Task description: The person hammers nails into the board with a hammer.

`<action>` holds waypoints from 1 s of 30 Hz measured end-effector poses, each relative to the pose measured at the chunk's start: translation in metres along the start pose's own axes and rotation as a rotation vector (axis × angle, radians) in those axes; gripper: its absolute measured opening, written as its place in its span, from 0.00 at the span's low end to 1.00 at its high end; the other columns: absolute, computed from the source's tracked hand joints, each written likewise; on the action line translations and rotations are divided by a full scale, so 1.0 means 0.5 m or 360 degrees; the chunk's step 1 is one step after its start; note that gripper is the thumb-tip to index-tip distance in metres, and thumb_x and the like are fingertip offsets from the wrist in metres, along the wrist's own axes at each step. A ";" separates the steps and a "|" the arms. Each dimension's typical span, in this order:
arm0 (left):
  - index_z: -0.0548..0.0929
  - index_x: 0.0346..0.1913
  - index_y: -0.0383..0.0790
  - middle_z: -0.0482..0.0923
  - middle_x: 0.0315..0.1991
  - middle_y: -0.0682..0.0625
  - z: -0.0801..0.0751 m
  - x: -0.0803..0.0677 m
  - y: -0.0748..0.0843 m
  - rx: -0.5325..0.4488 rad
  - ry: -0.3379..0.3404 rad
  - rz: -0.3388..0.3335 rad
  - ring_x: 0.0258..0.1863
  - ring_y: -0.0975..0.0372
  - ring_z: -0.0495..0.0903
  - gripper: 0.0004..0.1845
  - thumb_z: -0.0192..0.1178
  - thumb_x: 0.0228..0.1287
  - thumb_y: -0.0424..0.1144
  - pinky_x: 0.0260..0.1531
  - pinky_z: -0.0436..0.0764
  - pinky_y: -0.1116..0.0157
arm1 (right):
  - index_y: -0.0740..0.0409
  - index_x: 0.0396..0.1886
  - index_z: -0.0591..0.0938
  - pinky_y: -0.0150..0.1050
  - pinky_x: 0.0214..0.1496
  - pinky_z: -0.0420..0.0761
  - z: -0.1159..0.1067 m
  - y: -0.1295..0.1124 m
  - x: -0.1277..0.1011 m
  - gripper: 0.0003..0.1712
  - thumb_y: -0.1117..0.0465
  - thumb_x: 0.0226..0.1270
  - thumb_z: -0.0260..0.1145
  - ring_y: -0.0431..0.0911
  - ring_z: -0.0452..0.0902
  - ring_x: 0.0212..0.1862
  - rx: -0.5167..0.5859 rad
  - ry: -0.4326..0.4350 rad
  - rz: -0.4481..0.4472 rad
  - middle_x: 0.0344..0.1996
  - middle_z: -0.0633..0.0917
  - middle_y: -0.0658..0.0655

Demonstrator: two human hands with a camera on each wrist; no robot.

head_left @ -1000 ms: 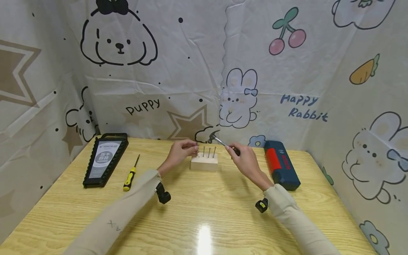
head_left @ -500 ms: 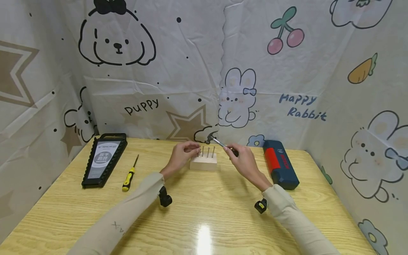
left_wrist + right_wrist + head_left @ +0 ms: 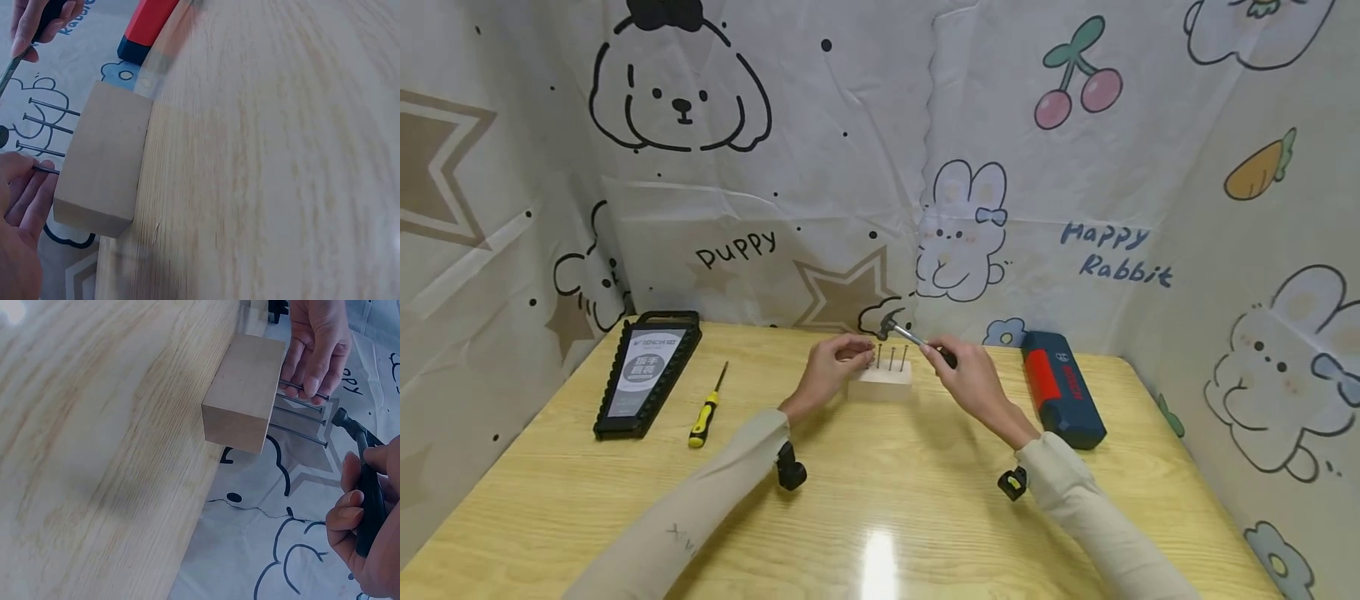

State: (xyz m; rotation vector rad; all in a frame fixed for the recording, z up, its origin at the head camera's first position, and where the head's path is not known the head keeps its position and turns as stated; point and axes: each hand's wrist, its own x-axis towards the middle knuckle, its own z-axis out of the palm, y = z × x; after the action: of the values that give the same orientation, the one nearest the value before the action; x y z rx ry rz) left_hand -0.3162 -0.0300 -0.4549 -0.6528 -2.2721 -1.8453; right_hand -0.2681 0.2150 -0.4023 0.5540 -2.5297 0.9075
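Cartoon-printed cloth with puppies, rabbits and cherries walls in a pale, glossy wooden table (image 3: 880, 500). Seen from the head, a small light wooden block (image 3: 881, 382) sits near the far middle of the table with thin steel nails (image 3: 892, 357) standing upright in its top. The left hand (image 3: 830, 367) is at the block's left end, fingertips pinching the leftmost nail. The right hand (image 3: 967, 375) grips the black handle of a small metal hammer (image 3: 901, 332), whose head hovers just above the nails. Left of the hands lie a yellow-and-black screwdriver (image 3: 707, 409) and, beyond it, a black tool holder with a white label (image 3: 648, 374). A blue and red case (image 3: 1062, 387) lies to the right.

From the left wrist, the block (image 3: 104, 169) fills the left side with four nails (image 3: 52, 127) sticking out sideways. The left hand's fingers (image 3: 28, 199) close round the lowest nail, touching it. The right hand (image 3: 39, 20) shows in the top corner, wrapped round the dark handle, and the case (image 3: 145, 25) lies beyond.

From the right wrist, the block (image 3: 243, 393) rests on the table (image 3: 94, 456). The left hand (image 3: 317, 341) reaches down over the nails (image 3: 300, 416), fingertips on the uppermost one. The right hand (image 3: 365, 528) is curled tightly round the hammer (image 3: 365, 469) handle, the head just clear of the nail tips.
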 end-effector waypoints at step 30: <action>0.86 0.51 0.28 0.88 0.47 0.36 0.002 0.005 -0.005 -0.0008 -0.0002 0.0014 0.47 0.46 0.89 0.10 0.69 0.68 0.28 0.46 0.87 0.71 | 0.59 0.43 0.88 0.34 0.23 0.67 -0.014 -0.034 0.030 0.10 0.57 0.80 0.65 0.42 0.67 0.21 0.0026 0.0214 -0.0168 0.21 0.78 0.50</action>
State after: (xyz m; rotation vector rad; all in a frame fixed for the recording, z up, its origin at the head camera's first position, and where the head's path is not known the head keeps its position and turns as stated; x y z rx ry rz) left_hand -0.3192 -0.0286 -0.4566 -0.6637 -2.2621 -1.8479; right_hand -0.2710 0.2040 -0.3815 0.6045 -2.3520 0.8964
